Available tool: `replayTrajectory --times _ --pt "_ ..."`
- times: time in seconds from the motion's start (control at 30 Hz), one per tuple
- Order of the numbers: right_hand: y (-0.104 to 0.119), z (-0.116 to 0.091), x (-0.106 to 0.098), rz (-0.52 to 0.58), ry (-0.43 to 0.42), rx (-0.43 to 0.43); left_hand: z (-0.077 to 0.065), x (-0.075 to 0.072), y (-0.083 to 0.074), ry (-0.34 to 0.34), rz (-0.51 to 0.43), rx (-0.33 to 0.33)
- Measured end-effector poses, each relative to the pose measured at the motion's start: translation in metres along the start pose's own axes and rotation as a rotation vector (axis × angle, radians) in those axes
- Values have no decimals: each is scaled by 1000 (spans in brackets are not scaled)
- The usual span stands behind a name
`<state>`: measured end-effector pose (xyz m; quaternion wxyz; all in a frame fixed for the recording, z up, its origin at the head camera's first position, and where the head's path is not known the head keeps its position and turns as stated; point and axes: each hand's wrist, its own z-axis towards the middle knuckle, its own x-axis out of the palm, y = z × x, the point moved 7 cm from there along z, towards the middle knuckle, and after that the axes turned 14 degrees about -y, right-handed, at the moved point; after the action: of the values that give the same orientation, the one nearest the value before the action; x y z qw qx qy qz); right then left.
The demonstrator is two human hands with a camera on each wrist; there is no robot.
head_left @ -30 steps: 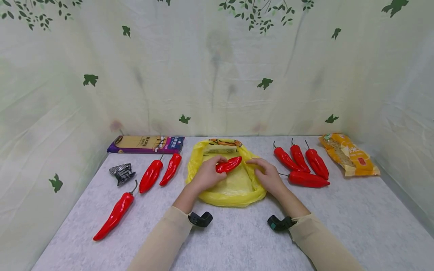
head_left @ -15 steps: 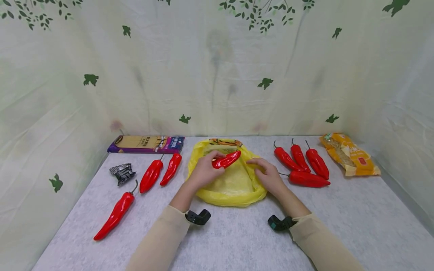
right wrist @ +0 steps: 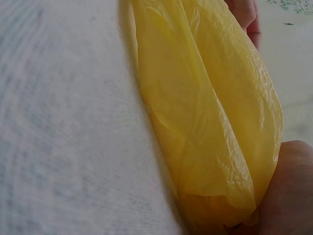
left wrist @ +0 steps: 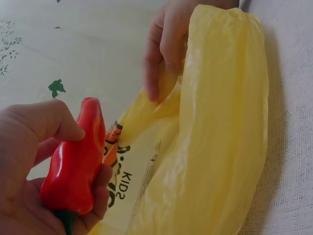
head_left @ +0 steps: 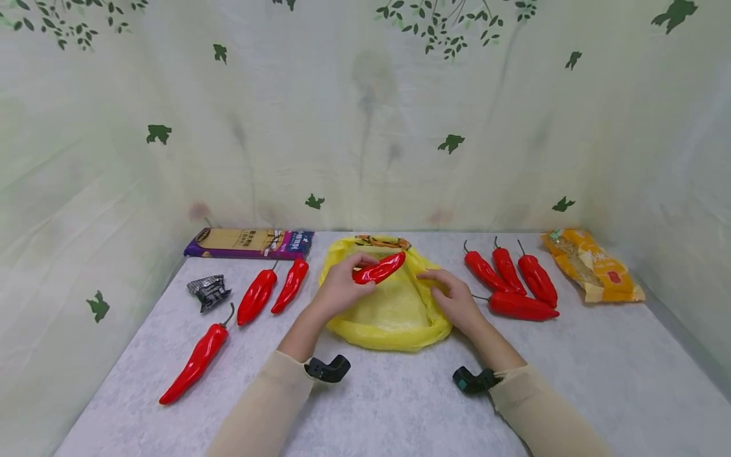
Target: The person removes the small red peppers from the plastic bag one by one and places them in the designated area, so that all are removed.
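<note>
My left hand (head_left: 341, 285) grips a red chili pepper (head_left: 381, 269) above the left part of the yellow plastic bag (head_left: 394, 339). In the left wrist view, thumb and fingers close round the pepper (left wrist: 80, 156), its dark green stem (left wrist: 67, 220) pointing down into the palm. The bag lies with its mouth spread and its rim rolled outward. At the bag's right side, my right hand (head_left: 454, 301) holds the rim between fingers and thumb. The left wrist view shows its fingers (left wrist: 152, 63) over the bag's edge. In the right wrist view, the yellow plastic (right wrist: 210, 112) hides most of the fingers.
Left of the bag lie three red chili peppers (head_left: 197, 365) and a crumpled black-and-silver wrapper (head_left: 209, 292). Behind them is a purple noodle packet (head_left: 248, 244). On the right are several more peppers (head_left: 522, 306) and an orange food packet (head_left: 594, 266). A patterned curtain (head_left: 371, 127) encloses the table.
My left hand has lifted the pepper slightly and moved it a little left and away from the middle of the bag. The right hand stays at the bag's right rim.
</note>
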<state>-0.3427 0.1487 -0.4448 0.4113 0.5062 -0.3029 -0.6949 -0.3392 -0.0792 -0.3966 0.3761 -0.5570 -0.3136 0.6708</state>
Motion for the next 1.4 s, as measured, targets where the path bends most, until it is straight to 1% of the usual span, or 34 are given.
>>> replayTrajectory --times 0.2,0.33,0.43,0.53,0.63,0.7,0.83,1.0,1.1,1.23,1.4 --pt "-2 -4 0 21 -6 9 -8 -3 -1 -3 -27 -8" --pt "-2 -3 -1 14 -17 3 -18 -10 0 -12 -24 -32" --pt "-2 0 0 10 -17 -2 -28 -23 4 -21 11 -57" --pt "-2 1 1 12 -18 0 -39 -38 11 -39 63 -77" --pt "-2 1 2 8 -13 7 -49 -54 19 -54 88 -88" --pt "-2 0 2 4 -12 12 -56 -64 23 -67 88 -87" --pt "-3 -1 1 -2 -18 24 -67 -81 29 -86 111 -62" --pt "-4 -2 0 7 -17 34 -81 -101 37 -94 190 -50" --pt "-5 -2 0 2 -14 40 -86 -112 43 -105 231 -44" --pt "-7 0 0 -9 -19 56 -91 -124 52 -116 246 -41" --pt "-9 0 1 -12 -23 72 -95 -133 63 -89 280 -64"
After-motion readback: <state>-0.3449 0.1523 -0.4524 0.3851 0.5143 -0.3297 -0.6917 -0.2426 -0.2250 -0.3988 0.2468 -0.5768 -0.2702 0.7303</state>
